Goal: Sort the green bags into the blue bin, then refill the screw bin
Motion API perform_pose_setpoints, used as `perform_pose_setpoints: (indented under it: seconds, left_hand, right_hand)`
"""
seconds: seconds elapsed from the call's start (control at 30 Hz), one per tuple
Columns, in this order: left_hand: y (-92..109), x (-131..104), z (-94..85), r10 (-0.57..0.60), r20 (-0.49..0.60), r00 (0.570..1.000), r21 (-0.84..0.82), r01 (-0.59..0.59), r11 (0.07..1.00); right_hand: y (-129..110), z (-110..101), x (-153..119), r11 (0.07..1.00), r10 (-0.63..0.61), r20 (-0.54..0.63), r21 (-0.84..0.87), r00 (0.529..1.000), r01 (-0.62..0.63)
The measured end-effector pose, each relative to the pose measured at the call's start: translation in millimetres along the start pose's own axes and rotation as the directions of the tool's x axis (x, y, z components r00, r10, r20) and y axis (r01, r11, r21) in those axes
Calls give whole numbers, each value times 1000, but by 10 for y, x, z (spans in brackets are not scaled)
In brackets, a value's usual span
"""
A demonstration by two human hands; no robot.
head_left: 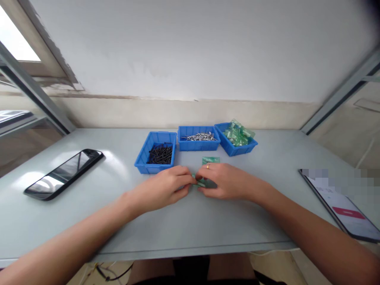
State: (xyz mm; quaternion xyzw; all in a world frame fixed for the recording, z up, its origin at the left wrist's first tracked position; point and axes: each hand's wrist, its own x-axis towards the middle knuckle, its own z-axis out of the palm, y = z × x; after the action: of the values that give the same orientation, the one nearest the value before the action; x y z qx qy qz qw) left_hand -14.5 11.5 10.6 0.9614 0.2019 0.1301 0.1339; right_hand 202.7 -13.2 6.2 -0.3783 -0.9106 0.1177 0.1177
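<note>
My left hand [170,184] reaches in from the left, its fingertips pinched at the edge of a small green plastic bag [201,183] low over the table. My right hand [228,181], with a ring on one finger, curls over the same bag from the other side, its thumb and fingers closed on it. Fingers hide most of the bag, and whether anything is inside it I cannot tell. Just beyond my right hand, another flat green bag [211,160] lies on the table.
Blue bins stand behind my hands: one with black screws [161,154], one with silver nail-like pieces [202,137], one heaped with green bags [237,134]. A dark phone [65,174] lies left on the grey table [190,233], a lit phone [344,209] right.
</note>
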Motion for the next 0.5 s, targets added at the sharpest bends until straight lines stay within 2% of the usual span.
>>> perform_pose_setpoints:
  seconds: [0.2,0.37,0.5]
  left_hand:
    - [19,17,-2,-128,-150,980,-73,118,990]
    - [70,36,-19,-226,-164,960,-157,200,967]
    - [96,50,-37,-308,-167,937,-302,249,920]
  right_hand:
    - [19,-9,12,998,-8,-41,65,999,11]
    - [-20,-16,36,983,28,-119,182,992,-6]
    - [-73,-70,34,929,127,-143,365,981,-67]
